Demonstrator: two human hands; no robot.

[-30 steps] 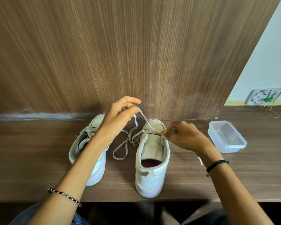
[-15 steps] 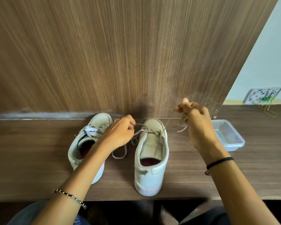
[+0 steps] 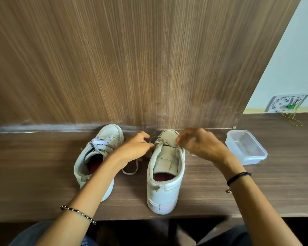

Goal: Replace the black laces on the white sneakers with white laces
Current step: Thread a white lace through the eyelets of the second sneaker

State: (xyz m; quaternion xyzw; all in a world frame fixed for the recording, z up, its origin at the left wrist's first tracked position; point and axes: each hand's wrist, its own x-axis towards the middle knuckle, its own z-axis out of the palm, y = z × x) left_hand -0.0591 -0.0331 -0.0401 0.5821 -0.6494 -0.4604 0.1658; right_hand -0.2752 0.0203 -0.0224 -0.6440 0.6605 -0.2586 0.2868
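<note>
L hand [image 3: 134,148] pinches white lace [image 3: 157,143] | R hand [image 3: 201,146] blurry at sneaker [image 3: 164,190]

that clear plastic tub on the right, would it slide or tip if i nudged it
The clear tub looks thin-walled with nothing obvious inside, so it is probably light. It sits low and wide on the smooth wooden desk, so a nudge would likely slide it rather than tip it. Its walls may flex if squeezed.

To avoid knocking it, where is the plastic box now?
In the head view, the plastic box sits on the table at the right, next to the right hand.
</note>
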